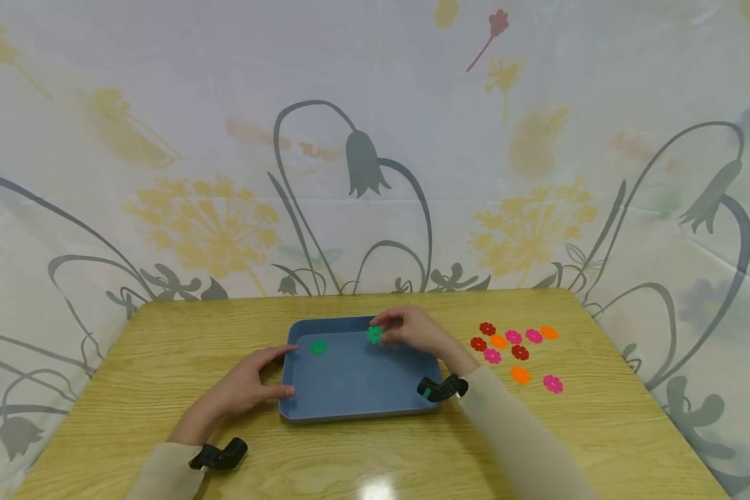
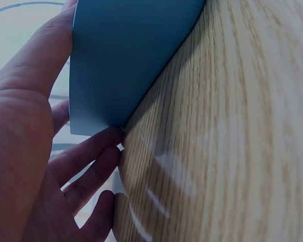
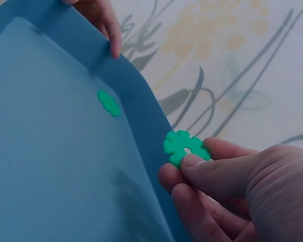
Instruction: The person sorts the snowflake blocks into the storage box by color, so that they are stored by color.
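Note:
A shallow blue tray [image 1: 362,378] lies on the wooden table. At its left side is my left hand [image 1: 240,382], with the index finger and thumb over the rim. The left wrist view shows other fingers [image 2: 86,159] of that hand outside the tray's wall [image 2: 123,55]. Above the tray's far side, my right hand [image 1: 412,330] pinches a green flower-shaped disc [image 3: 184,147] with a hole in its middle, between thumb and fingers. A second green flower-shaped disc [image 1: 319,347] rests flat on the tray floor near the far left corner.
Right of the tray, several loose flower-shaped discs lie on the table, among them a dark red one [image 1: 487,328], a pink one [image 1: 553,384] and an orange one [image 1: 521,375]. A patterned curtain [image 1: 362,229] hangs behind the table's far edge.

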Demonstrator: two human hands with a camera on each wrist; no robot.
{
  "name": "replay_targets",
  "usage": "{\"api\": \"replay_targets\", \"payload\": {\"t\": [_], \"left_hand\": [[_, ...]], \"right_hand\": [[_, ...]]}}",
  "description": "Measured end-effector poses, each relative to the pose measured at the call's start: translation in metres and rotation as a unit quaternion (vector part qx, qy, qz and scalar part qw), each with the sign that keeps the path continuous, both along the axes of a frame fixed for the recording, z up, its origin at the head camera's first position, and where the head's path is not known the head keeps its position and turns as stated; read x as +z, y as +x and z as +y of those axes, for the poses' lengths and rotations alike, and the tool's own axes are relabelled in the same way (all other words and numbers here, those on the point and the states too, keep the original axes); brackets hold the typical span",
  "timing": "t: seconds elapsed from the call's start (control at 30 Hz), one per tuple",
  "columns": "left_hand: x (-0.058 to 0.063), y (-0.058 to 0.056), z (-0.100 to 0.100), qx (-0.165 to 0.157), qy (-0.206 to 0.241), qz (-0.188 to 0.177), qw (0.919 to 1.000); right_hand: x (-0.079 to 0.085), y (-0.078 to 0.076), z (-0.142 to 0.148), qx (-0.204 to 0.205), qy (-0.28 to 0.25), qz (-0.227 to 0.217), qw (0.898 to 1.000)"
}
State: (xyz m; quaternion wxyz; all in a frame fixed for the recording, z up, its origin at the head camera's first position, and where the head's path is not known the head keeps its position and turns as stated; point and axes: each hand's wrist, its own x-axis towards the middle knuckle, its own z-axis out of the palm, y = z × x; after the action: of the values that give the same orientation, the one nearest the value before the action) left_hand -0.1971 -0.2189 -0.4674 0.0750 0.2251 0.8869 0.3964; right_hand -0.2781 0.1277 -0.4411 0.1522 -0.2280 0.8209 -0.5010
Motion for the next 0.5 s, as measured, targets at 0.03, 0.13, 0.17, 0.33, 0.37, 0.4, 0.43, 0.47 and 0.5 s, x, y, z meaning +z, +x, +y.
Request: {"api": "replay_targets", "payload": {"t": [0.03,0.13,0.17,0.33,0.37,0.4,0.43,0.47,0.5], "left_hand": [[0.000,0.000,0.000,-0.001,-0.001,0.000,1.0000],[0.000,0.000,0.000,0.001,-0.003,-0.003,1.0000],[0.000,0.000,0.000,0.000,-0.003,-0.002,1.0000],[0.000,0.000,0.001,0.000,-0.003,0.000,1.0000],[0.000,0.000,0.001,-0.002,-0.004,0.002,1.0000],[0.001,0.000,0.001,-0.002,-0.004,0.001,1.0000],[0.001,0.000,0.001,-0.003,-0.004,0.003,1.0000],[0.001,0.000,0.001,-0.002,-0.004,0.001,1.0000],[0.001,0.000,0.001,-0.003,-0.004,0.000,1.0000]], "right_hand": [[0.000,-0.001,-0.003,0.003,0.002,0.000,1.000],[0.001,-0.002,-0.012,0.015,0.007,-0.002,1.000],[0.002,-0.002,-0.015,0.021,0.005,-0.003,1.000],[0.004,-0.003,-0.032,0.048,-0.007,-0.020,0.999],[0.003,-0.004,-0.036,0.051,-0.007,-0.022,0.998],[0.001,-0.004,-0.039,0.053,-0.004,-0.023,0.998],[0.000,-0.004,-0.043,0.054,0.001,-0.025,0.998],[-0.003,-0.005,-0.046,0.055,0.003,-0.030,0.998],[-0.004,-0.005,-0.049,0.056,0.007,-0.032,0.998]]}}
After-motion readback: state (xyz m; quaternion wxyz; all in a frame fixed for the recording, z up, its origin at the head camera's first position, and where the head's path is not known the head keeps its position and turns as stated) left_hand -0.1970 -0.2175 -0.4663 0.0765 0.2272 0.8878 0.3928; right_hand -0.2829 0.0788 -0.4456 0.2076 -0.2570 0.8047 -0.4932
